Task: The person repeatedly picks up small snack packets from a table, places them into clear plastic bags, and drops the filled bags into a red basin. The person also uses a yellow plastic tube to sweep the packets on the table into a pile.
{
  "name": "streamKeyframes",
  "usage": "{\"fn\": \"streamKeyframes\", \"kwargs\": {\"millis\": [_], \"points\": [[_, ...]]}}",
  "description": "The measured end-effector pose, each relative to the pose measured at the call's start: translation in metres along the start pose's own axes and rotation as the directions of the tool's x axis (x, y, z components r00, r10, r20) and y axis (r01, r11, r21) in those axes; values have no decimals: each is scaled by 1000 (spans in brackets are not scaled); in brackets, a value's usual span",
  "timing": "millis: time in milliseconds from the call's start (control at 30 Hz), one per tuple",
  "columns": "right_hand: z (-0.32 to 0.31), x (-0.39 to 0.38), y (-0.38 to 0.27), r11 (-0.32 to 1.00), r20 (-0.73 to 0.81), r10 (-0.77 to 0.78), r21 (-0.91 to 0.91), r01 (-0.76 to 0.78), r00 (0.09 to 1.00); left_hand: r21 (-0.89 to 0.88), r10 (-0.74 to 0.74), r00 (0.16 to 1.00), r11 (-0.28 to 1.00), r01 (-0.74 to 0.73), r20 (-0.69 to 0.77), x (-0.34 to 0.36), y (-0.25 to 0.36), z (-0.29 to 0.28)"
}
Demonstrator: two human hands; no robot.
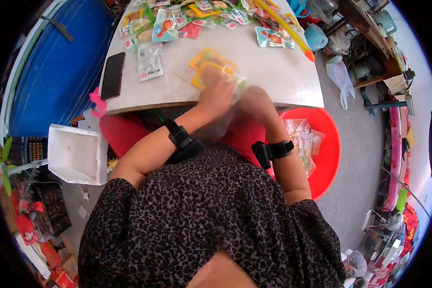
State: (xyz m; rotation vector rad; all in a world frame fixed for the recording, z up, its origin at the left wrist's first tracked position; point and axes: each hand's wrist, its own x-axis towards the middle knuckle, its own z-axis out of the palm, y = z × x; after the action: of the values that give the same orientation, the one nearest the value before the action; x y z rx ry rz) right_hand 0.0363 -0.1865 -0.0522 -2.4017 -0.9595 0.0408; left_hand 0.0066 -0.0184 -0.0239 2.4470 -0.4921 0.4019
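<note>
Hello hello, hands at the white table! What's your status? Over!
Left hand at yellow-edged packets. Right hand blurred, near clear plastic; grip unclear. Phone, silver pouch off left, apparently not in the way.

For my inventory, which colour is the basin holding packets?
The basin is red, best seen in the head view.

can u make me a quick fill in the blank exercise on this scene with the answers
The flat black rectangular ____ lies near the left edge of the white tabletop.
The person's ____ hand is the one nearer the flat, yellow-edged plastic packets.
The round ____ plastic basin holds small clear packets.
The long yellow rod has a tip coloured ____.

Missing words: phone; left; red; orange
</note>
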Motion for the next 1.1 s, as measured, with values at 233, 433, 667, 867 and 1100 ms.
{"fn": "streamKeyframes", "kwargs": {"millis": [233, 433, 667, 867, 1100], "points": [[-2, 24, -30, 999, -214, 9, 50, 1, 977, -32, 37, 999, 999, -36, 36, 2, 0, -3], [-16, 32, -27, 970, 222, -167, -139, 200, 961, 48, 71, 980, 996, -81, 188, -6, -2, -21], [5, 10, 23, 926, -286, 376, 163, -342, 881, 235, 359, 933, 909, -343, -25, -21, -13, -27], [-20, 14, -18, 930, -171, 336, 214, -298, 926, 72, 480, 869, 877, -475, -121, -11, -41, -16], [-62, 1, -76, 962, -432, -93, -272, -31, 897, -365, 259, 966, 897, -250, -23, 6, 1, -86]]}}
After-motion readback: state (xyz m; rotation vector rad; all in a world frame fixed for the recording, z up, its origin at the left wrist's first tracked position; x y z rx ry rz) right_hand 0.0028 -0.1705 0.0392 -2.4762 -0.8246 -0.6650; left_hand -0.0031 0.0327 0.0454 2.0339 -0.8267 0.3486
